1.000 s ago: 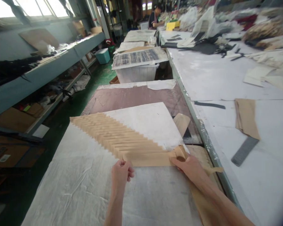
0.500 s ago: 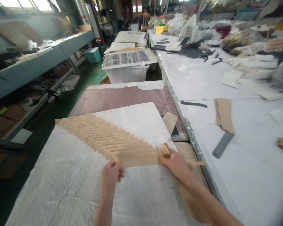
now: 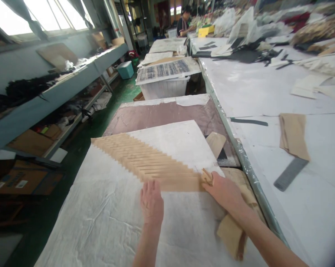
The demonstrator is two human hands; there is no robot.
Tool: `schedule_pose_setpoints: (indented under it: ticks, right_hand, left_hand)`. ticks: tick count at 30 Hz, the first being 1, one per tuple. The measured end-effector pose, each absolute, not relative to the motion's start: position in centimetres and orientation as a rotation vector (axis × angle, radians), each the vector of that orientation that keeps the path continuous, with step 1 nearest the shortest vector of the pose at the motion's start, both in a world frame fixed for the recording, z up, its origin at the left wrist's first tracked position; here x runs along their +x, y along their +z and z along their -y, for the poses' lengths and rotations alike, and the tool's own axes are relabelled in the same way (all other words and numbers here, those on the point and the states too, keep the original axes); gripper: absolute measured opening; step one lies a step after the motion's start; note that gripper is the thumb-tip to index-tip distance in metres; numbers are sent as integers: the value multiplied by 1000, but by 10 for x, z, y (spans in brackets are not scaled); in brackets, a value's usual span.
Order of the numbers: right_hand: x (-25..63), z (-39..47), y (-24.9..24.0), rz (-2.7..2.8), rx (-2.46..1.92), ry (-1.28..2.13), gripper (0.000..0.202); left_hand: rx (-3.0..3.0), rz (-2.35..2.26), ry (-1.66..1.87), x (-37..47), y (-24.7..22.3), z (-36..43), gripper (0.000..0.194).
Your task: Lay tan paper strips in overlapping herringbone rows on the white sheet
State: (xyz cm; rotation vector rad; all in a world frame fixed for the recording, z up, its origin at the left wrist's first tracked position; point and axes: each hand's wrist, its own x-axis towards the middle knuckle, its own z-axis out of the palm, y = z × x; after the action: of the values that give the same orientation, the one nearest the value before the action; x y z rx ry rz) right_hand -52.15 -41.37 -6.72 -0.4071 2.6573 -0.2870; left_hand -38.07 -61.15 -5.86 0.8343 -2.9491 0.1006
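Left hand: shifted, fingers now flat on tan strip. Right hand: fingers seemingly closed round tan bundle, partly hidden. Likely light, limp; take by ends.

Tan strips lie overlapped in a slanting, stepped row.

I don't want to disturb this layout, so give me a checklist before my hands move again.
1. Left hand at the left end of the front strip: ok, fingers over it.
2. Right hand holding the bundle: ok, at the strip's right end.
3. Rows overlapping in steps: ok.
4. Sheet smooth: not ok, creased left of the left hand.
5. Loose cloth separate from the bundle: cannot tell, right forearm in the way.
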Motion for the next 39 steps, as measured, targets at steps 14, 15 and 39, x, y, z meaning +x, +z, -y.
schedule_pose_setpoints:
  ticks: [14,15,39]
  right_hand:
    - [-458,378,2,-1433,-142,-1510,21]
    - [-454,381,-1,-1415,-155,-1538,22]
    - [-485,351,-56,-1519,-122,-1377,24]
  left_hand:
    - [754,2182,-2302,-384,-2,538,30]
    - [777,2158,-2336,-385,-1,532,29]
    - [1382,1619,-2075,-372,-33,576,30]
